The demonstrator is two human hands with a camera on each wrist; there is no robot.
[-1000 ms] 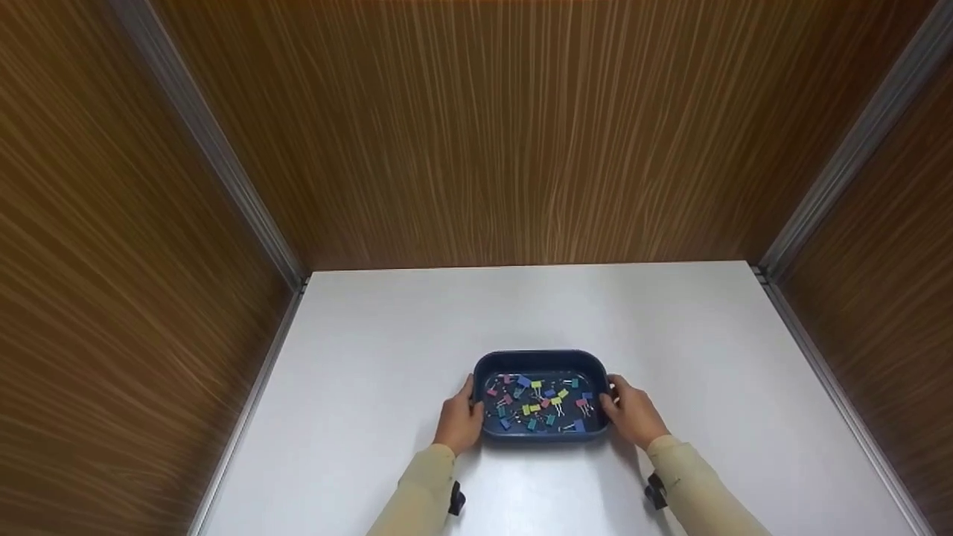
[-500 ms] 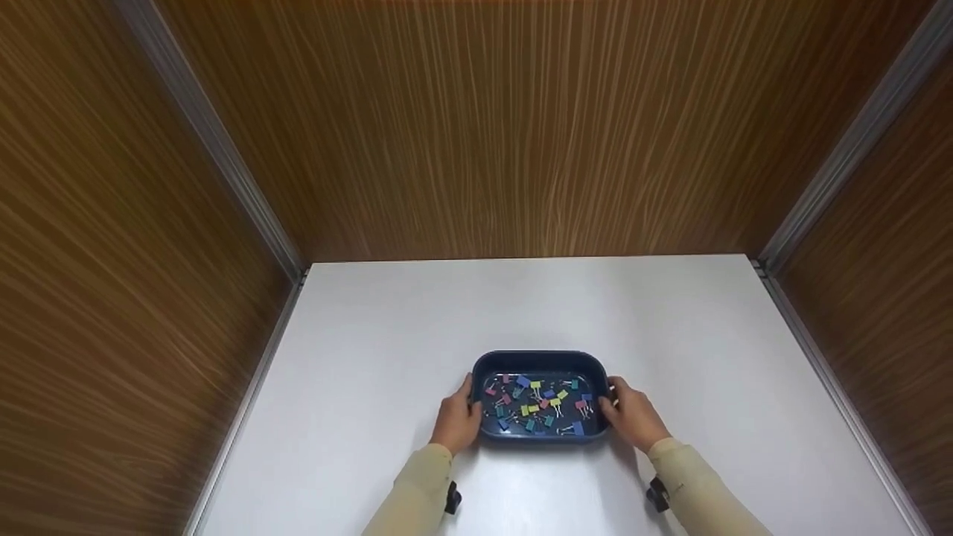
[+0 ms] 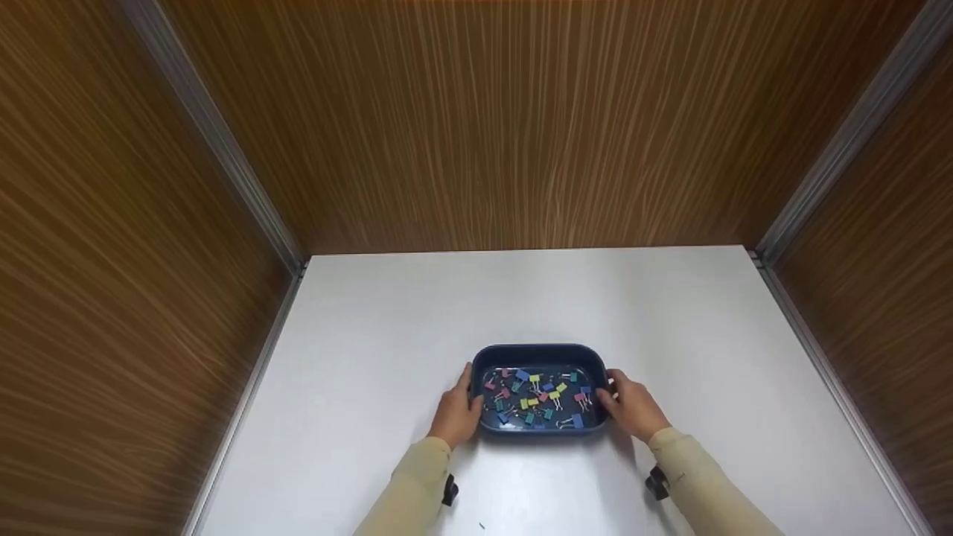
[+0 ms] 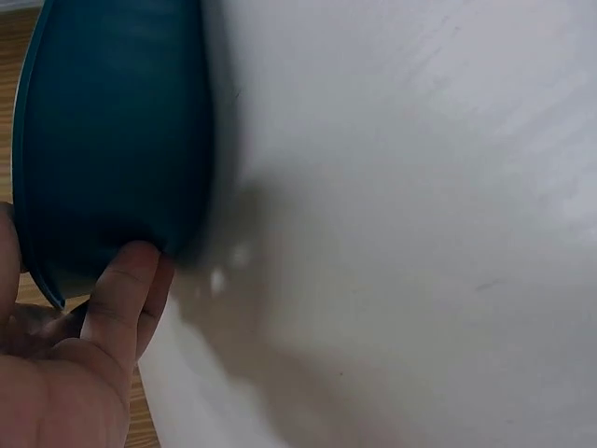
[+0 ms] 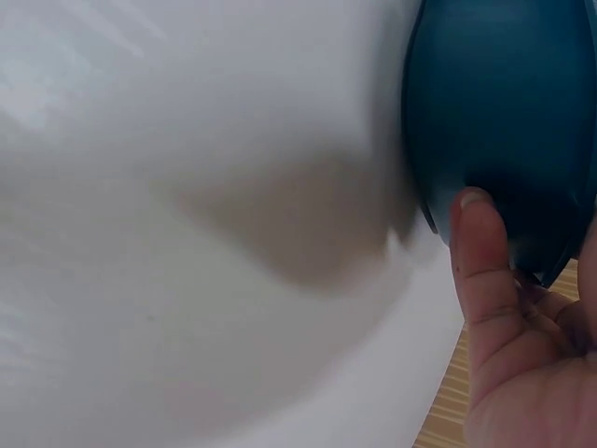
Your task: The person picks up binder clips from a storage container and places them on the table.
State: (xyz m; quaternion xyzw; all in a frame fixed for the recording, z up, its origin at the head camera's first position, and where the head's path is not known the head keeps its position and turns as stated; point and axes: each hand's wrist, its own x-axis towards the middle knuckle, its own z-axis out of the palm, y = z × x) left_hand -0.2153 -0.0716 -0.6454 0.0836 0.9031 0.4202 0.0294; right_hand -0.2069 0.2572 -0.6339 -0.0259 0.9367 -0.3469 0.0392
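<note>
A dark blue rectangular tray (image 3: 540,430) with rounded corners sits between my hands over the white table. Inside it lie several binder clips (image 3: 554,395) in pink, yellow, blue and green, spread over its floor. My left hand (image 3: 456,412) grips the tray's left end, thumb at the rim. At the opposite end my right hand (image 3: 635,409) holds it the same way. Both wrist views show the outer wall of the tray (image 4: 112,121) as teal, with fingertips (image 5: 480,219) pressed against it. The clips are hidden in those wrist views.
The white tabletop (image 3: 387,313) surrounds the tray. Wood-grain panels (image 3: 476,126) rise at the back and on both sides, with grey metal strips at the corners. A small dark mark (image 3: 482,525) shows on the table near the front.
The head view has tilted slightly, and the table's back edge appears higher. Measured against that edge, the tray is a little nearer to me. Both hands keep their hold.
</note>
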